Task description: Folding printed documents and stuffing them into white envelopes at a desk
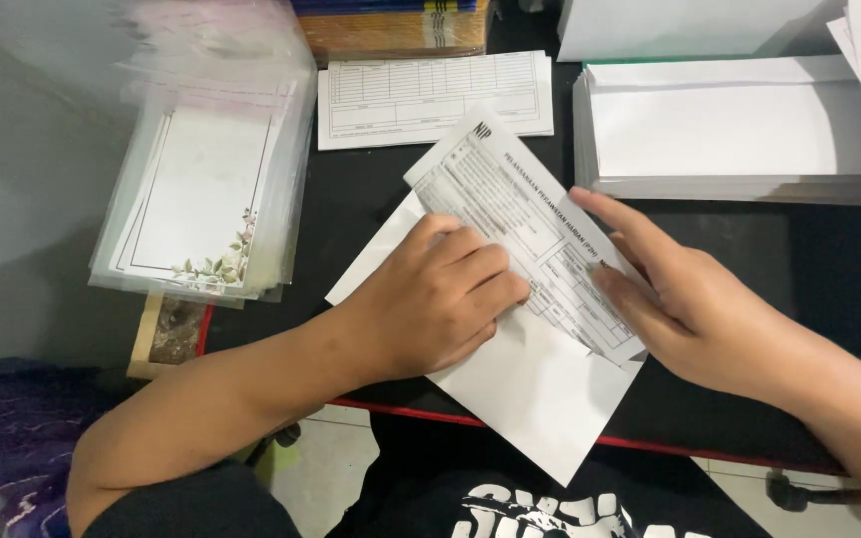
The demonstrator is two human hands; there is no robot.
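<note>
Both flat-open hands, left hand (pixel 437 299) and right hand (pixel 672 299), press the form (pixel 525 224), running diagonally upper-left to lower-right, onto the envelope (pixel 535 389).

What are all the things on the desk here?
printed form: one, white, under both hands, half inside the envelope
envelope: one, white, desk's front edge
envelope stack: one, white, top right
form pile: one, white, top middle
floral cards in clear sleeves: one stack, white, left
desk: one, black with red edge
left hand: pressing the form
right hand: flat on the form
</note>
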